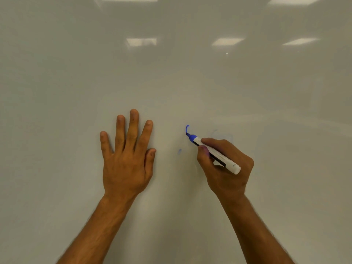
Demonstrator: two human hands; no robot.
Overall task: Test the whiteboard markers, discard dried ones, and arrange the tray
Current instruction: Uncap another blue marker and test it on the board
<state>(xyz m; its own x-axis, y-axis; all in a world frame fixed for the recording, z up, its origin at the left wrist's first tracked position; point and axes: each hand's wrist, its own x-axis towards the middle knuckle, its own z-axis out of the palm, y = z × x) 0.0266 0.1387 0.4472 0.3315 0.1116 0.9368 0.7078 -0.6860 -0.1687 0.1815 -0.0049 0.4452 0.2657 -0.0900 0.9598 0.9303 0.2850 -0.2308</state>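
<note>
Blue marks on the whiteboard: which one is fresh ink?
The solid blue hooked stroke at the white-barrelled blue marker's tip; the faint blue smudge below-left is pale, blurred.

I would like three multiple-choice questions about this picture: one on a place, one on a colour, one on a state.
1. Where is the left hand?
A. flat on the whiteboard
B. holding a cap
C. out of view

2. What colour is the marker stroke?
A. red
B. blue
C. green

3. What is the state of the marker in the right hand?
A. capped
B. lying down
C. uncapped, tip at the board

Answers: 1 A, fingers spread against the board; 2 B, a blue hook shows; 3 C, the blue tip meets the stroke.
</note>
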